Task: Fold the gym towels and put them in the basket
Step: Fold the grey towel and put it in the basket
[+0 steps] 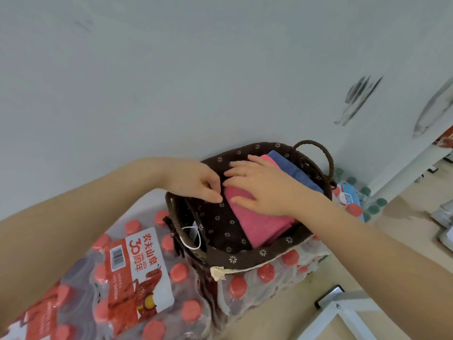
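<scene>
A brown basket (247,258) with a flower-print lining and rope handles stands on shrink-wrapped packs of water bottles. Inside it lies a folded pink towel (259,224), and beside that, toward the wall, a folded blue towel (294,173). My right hand (264,185) rests flat on the pink towel with its fingers spread and straight. My left hand (196,180) is at the towel's left edge, fingers loosely curled, fingertips touching the lining and the towel's corner; I cannot tell whether it pinches the cloth.
Packs of red-capped water bottles (132,273) fill the lower left, under the basket. More bottles (353,207) stand to the right by the wall. A white metal frame (343,312) stands on the floor at the lower right. A grey wall is close behind the basket.
</scene>
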